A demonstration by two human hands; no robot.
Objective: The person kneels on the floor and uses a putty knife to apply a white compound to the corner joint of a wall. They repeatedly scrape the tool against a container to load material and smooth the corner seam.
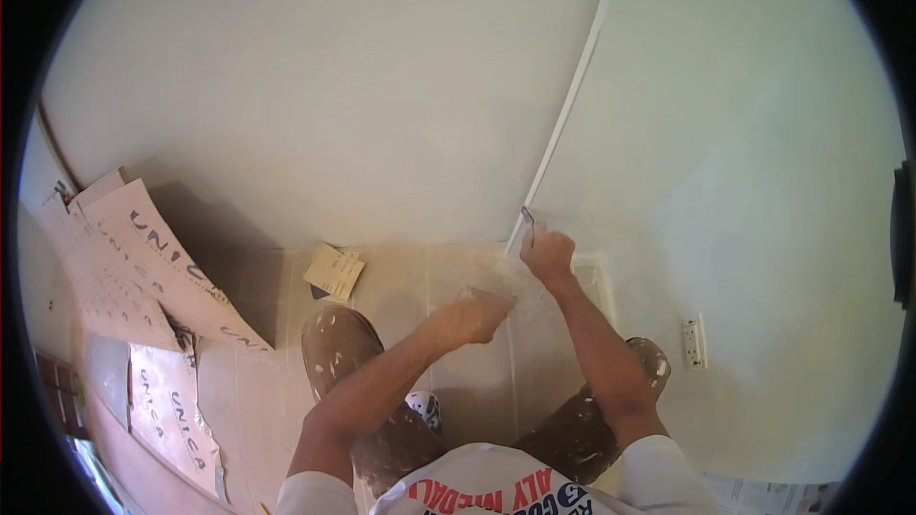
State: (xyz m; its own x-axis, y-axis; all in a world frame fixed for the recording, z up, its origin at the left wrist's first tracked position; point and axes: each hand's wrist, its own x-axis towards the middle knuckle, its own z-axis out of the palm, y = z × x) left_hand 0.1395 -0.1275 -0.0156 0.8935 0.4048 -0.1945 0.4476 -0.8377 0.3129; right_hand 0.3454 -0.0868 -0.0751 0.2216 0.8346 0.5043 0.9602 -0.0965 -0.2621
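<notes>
A thin white strip [572,105] runs up the inside corner between the two pale walls. My right hand [548,254] grips a small, dark metal tool [528,216] whose tip touches the strip near its lower end. My left hand [482,315] hangs lower and to the left, above the dusty tiled floor [468,381] between my knees; its fingers are blurred, so what they hold, if anything, is unclear.
Two small sandpaper-like sheets [333,272] lie by the back wall. Large printed cardboard sheets [143,257] lean and lie at the left. A white socket strip [694,341] is low on the right wall. Newspaper [763,493] lies at the lower right.
</notes>
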